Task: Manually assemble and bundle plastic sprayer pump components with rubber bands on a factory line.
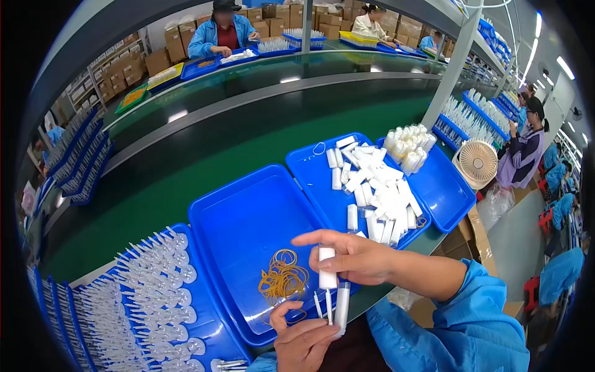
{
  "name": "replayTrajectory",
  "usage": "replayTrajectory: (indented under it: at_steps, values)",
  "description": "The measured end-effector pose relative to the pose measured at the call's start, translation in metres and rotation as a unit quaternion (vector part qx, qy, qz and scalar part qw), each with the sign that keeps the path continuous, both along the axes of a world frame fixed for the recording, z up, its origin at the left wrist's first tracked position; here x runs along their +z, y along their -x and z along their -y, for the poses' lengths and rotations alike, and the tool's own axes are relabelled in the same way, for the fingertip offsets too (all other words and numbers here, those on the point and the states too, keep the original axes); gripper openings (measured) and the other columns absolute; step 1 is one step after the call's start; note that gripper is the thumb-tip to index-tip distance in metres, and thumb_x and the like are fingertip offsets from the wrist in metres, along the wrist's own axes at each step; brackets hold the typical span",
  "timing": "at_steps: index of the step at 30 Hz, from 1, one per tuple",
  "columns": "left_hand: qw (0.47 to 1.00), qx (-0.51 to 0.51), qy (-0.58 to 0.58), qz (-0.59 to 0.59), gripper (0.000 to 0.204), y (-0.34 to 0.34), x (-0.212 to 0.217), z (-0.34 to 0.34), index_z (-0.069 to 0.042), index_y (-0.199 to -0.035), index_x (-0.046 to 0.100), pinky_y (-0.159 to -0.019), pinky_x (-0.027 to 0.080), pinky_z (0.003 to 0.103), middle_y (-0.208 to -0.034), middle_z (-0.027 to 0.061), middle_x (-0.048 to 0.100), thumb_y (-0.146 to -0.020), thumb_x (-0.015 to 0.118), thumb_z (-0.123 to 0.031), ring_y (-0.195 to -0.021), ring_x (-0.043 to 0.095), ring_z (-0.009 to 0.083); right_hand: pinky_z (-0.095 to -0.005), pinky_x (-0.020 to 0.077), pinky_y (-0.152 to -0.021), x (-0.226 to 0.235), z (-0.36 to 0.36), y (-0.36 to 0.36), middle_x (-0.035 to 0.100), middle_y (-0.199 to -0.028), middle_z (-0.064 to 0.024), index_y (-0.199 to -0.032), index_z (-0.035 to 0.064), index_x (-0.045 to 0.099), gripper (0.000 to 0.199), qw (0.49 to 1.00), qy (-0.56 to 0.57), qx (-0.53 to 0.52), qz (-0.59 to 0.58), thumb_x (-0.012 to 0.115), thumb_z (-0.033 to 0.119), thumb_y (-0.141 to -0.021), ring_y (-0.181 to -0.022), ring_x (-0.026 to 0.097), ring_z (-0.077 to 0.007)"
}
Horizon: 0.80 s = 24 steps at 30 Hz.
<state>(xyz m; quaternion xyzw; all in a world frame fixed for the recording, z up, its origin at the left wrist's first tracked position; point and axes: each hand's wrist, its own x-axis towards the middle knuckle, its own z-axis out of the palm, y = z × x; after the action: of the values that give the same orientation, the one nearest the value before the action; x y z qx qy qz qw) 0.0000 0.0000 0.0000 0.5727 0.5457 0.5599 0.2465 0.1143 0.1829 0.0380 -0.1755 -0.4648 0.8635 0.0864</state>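
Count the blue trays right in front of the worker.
3: one with yellow rubber bands, one with loose white caps, one with bundled white tubes. Farther trays excluded.

I look across a long green conveyor (204, 155) that curves through the hall, with a grey rail (260, 93) along its middle. Beyond it, stacked cardboard boxes (133, 65) line the far wall. A grey post (449, 68) rises at my right, and a white fan (477, 162) stands just beside the desk edge there. Strip lights (564, 67) glow on the ceiling at far right. Workers in blue coats (221, 34) sit on the belt's far side, and red stools (546, 218) line the grey floor (514, 239).
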Motion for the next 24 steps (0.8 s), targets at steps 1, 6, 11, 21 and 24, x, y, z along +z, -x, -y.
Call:
replayTrajectory:
  at_steps: [1, 6, 11, 21, 24]
  values:
    - [1.000, 0.011, -0.009, -0.018, 0.010, -0.001, 0.007, -0.002, -0.011, -0.077, 0.068, -0.094, 0.028, 0.045, -0.080, 0.0024, 0.064, -0.067, 0.070, -0.011, -0.085, 0.054, 0.0225, -0.0243, 0.0435, -0.071, 0.001, 0.001, -0.001, 0.054, -0.094, -0.0007, -0.133, 0.0126, 0.033, 0.053, 1.000, 0.027, 0.004, -0.004, 0.058, 0.016, -0.087, -0.086, 0.054, -0.0102]
    - [0.999, -0.005, -0.016, -0.032, 0.007, -0.001, 0.016, -0.007, -0.008, -0.075, 0.067, -0.089, 0.033, 0.042, -0.071, 0.0057, 0.063, -0.068, 0.068, -0.008, -0.071, 0.059, 0.0202, -0.0283, 0.0429, -0.069, 0.000, 0.002, -0.010, 0.054, -0.089, -0.0030, -0.111, 0.0076, 0.044, 0.025, 0.989, -0.141, 0.035, 0.032, 0.053, 0.017, -0.090, -0.082, 0.054, -0.0131]
    - [0.999, -0.028, 0.010, -0.036, 0.007, 0.001, 0.015, -0.011, -0.009, -0.075, 0.067, -0.088, 0.033, 0.043, -0.070, 0.0043, 0.062, -0.068, 0.068, -0.008, -0.071, 0.059, 0.0179, -0.0320, 0.0409, -0.066, 0.022, -0.003, -0.018, 0.054, -0.081, -0.0079, -0.099, 0.0055, 0.042, 0.016, 0.816, -0.569, 0.075, 0.068, 0.045, 0.020, -0.093, -0.079, 0.054, -0.0182]
    - [0.996, -0.062, -0.013, -0.060, 0.011, 0.001, 0.015, -0.009, -0.009, -0.075, 0.063, -0.090, 0.032, 0.042, -0.076, 0.0036, 0.062, -0.066, 0.069, -0.006, -0.076, 0.058, 0.0189, -0.0332, 0.0371, -0.072, 0.026, 0.004, -0.031, 0.053, -0.079, -0.0077, -0.097, 0.0063, 0.043, 0.019, 0.895, -0.421, 0.134, 0.057, 0.042, 0.025, -0.094, -0.075, 0.050, -0.0189]
    - [0.999, -0.025, -0.016, -0.036, 0.020, 0.000, 0.011, -0.009, -0.008, -0.078, 0.061, -0.090, 0.032, 0.042, -0.080, 0.0051, 0.061, -0.062, 0.072, -0.007, -0.083, 0.055, 0.0229, -0.0367, 0.0335, -0.079, 0.023, 0.016, -0.032, 0.054, -0.080, -0.0095, -0.097, 0.0073, 0.044, 0.020, 0.855, -0.505, 0.117, 0.038, 0.041, 0.027, -0.094, -0.075, 0.050, -0.0235]
